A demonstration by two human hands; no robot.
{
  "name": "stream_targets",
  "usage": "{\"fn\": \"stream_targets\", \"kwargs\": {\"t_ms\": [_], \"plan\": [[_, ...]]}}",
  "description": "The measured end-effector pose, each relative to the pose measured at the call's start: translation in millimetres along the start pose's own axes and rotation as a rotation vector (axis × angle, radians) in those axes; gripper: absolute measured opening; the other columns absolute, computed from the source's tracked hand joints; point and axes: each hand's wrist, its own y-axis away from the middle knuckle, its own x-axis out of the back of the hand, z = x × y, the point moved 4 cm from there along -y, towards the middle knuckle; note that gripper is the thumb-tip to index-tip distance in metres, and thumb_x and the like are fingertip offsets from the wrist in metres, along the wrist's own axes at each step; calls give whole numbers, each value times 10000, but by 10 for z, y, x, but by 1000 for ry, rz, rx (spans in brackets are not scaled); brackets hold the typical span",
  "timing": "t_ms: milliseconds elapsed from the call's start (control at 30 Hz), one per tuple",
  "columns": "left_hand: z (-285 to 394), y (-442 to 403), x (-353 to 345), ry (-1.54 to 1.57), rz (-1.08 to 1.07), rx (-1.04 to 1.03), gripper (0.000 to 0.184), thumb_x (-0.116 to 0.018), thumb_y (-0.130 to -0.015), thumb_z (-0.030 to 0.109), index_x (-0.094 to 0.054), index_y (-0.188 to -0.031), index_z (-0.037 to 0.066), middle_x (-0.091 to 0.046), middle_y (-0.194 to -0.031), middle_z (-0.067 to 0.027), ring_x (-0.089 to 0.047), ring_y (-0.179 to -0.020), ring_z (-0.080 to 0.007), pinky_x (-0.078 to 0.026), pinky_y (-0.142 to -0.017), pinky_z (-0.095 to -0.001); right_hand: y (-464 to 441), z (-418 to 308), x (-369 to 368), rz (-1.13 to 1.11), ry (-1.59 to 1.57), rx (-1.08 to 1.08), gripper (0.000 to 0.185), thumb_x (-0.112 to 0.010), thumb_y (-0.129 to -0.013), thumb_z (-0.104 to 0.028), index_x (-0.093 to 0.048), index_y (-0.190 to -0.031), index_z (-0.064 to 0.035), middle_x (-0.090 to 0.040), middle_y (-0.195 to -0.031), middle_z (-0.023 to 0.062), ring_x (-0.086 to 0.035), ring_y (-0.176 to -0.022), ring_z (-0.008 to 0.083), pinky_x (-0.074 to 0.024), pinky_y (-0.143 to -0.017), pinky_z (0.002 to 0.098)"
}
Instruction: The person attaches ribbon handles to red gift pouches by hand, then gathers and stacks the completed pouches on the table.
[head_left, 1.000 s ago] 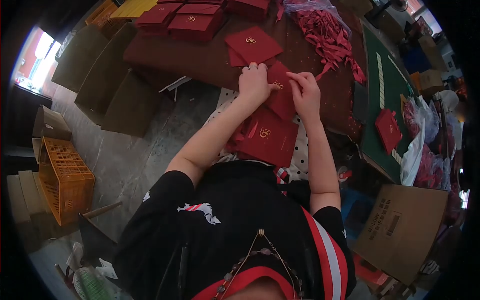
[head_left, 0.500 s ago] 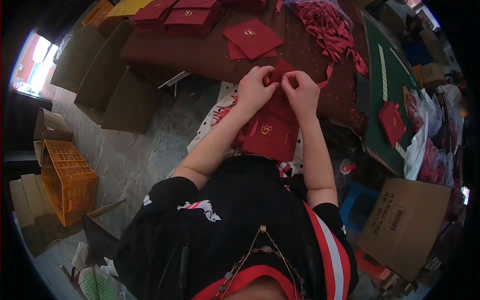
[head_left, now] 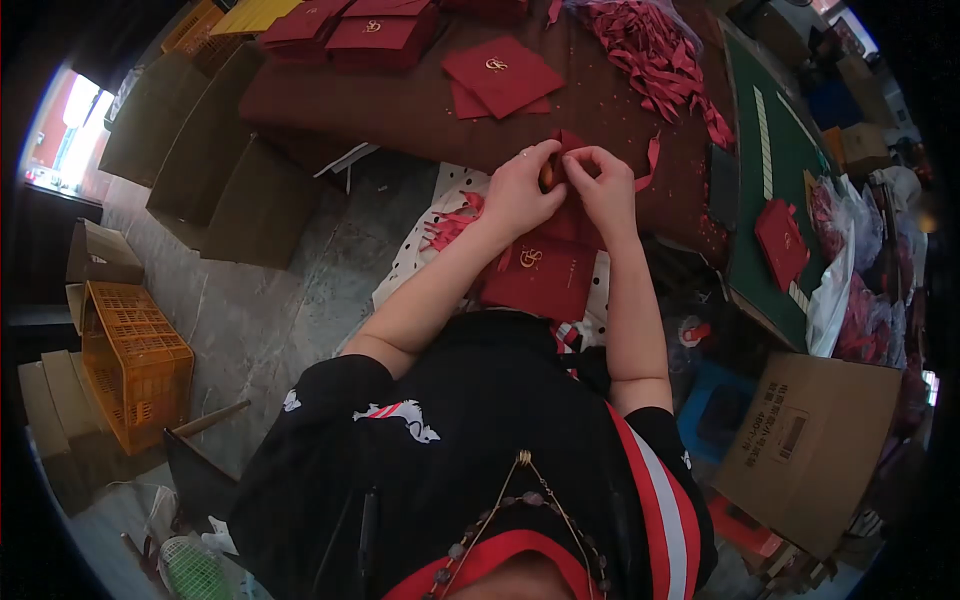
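Note:
My left hand (head_left: pixel 523 192) is closed, with a small orange-handled tool (head_left: pixel 547 178) in its grip; its working end is hidden. The fingers also press against a dark red paper piece (head_left: pixel 568 143) held upright at the table's edge. Thumb and forefinger of my right hand (head_left: pixel 603 190) pinch together at that same piece, close to the left fingertips. A red ribbon (head_left: pixel 652 160) shows just beyond the right hand; whether it is held I cannot tell. Below the hands, a dark red paper bag or folder (head_left: pixel 540 278) with a gold emblem lies on my lap.
Stacks of red paper pieces (head_left: pixel 375 40) and a pair of loose ones (head_left: pixel 500 75) lie on the brown-covered table (head_left: pixel 400 110). A heap of red ribbons (head_left: pixel 650 50) is at back right. Cardboard boxes (head_left: pixel 810 450) and an orange crate (head_left: pixel 135 365) stand around me.
Both hands have shifted slightly, the left one a little down and right, around the red paper piece. The left fingers have turned, and the orange handle shows differently.

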Motion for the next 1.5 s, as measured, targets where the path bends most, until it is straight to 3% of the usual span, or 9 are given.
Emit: {"fn": "stream_targets", "kwargs": {"t_ms": [200, 400, 667, 800, 900, 1067, 1133, 1333, 1500], "plan": [[-334, -143, 42, 195, -233, -65, 534, -708, -801, 122, -616, -1325, 71, -613, -1024, -91, -609, -920, -233, -517, -797, -332, -36, 121, 68, 143, 113, 224, 176, -755, -837, -183, -741, -925, -31, -687, -879, 79, -646, -794, 183, -497, -707, 313], [-179, -254, -25, -210, 47, -111, 242, -676, -848, 136, -728, -1082, 102, -601, -1095, -125, -634, -941, -311, -539, -771, -392, -103, 335, 2, -55, -183, -18, 199, -782, -819, -181, -754, -964, -47, -662, -961, 72, -634, -826, 206, -517, -744, 349], [-123, -591, 174, -865, -208, -176, 67, -666, -800, 126, -703, -849, 99, -613, -1104, -126, -646, -983, -318, -556, -768, -434, -206, 440, -4, -98, 203, 2, 371, -837, -734, -253, -721, -1039, -76, -644, -1080, 118, -581, -1065, 313, -479, -952, 428], [-220, -585, 616, -889, -162, -39, 174, -665, -801, 116, -712, -951, 41, -605, -1098, -152, -648, -979, -324, -575, -744, -419, -180, 353, -14, -39, 345, 44, 379, -837, -729, -271, -722, -1037, -82, -643, -1079, 124, -579, -1058, 331, -482, -945, 437], [-207, -439, 602, -819, 202, 33, 245, -667, -892, 196, -637, -1122, 116, -563, -1146, -173, -591, -1012, -370, -523, -798, -449, -222, 401, -49, -38, 290, 29, 375, -838, -726, -273, -721, -1028, -83, -643, -1080, 126, -579, -1053, 338, -481, -946, 435], [50, 89, -110, -505, -207, -126, 533, -787, -795, 418, -664, -1205, 100, -553, -1160, -173, -550, -1022, -380, -496, -874, -444, -168, 298, 199, -19, 301, 161, 346, -792, -779, -244, -701, -1067, -76, -650, -1058, 126, -583, -1033, 329, -476, -927, 422], [29, 52, -138, -496, -195, -116, 548, -791, -788, 425, -665, -1214, 104, -551, -1159, -168, -544, -1016, -371, -496, -872, -440, -129, 238, 507, 81, 300, 270, 326, -752, -816, -217, -685, -1097, -66, -665, -1039, 119, -599, -999, 299, -485, -887, 408], [-81, -128, -63, -577, -171, -142, 550, -779, -786, 433, -668, -1242, 146, -557, -1124, -160, -538, -984, -348, -500, -848, -421, 209, 632, 1229, 11, 622, -28, 357, -763, -804, -242, -688, -1112, -78, -652, -1061, 113, -635, -1005, 288, -516, -849, 415], [-118, -154, -101, -603, -72, -128, 513, -765, -797, 450, -671, -1194, 139, -570, -1092, -164, -553, -982, -350, -505, -828, -421, 346, 739, 1200, 150, 621, -79, 224, -757, -824, -253, -736, -964, -81, -669, -1017, 109, -661, -945, 262, -529, -829, 384]]}}
